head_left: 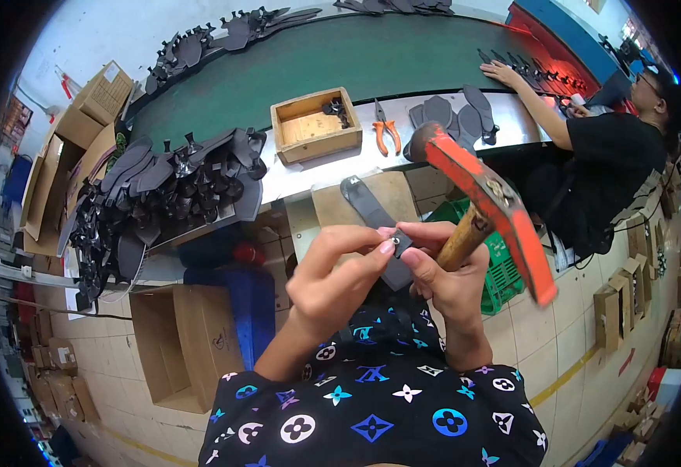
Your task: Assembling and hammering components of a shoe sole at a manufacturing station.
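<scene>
Between the fingertips of both my hands is a small black piece [402, 243] with a shiny metal spot on it. My left hand [329, 276] pinches it from the left with thumb and forefinger. From the other side, the fingertips of my right hand [457, 284] touch it too. That same right hand keeps a hammer's wooden handle [465, 237] gripped in its palm, its worn red head [484, 187] sticking up and to the right. Under the fingers lies a long dark grey shoe sole [367, 204], partly hidden by my hands, reaching over a tan board [393, 191].
Orange-handled pliers [387, 136] and a wooden box [317, 148] with small black parts lie on the bench ahead. Heeled soles [177, 183] pile up at left. A green conveyor belt [317, 66] runs behind. A co-worker [613, 140] sits at right, beside a green crate [504, 280].
</scene>
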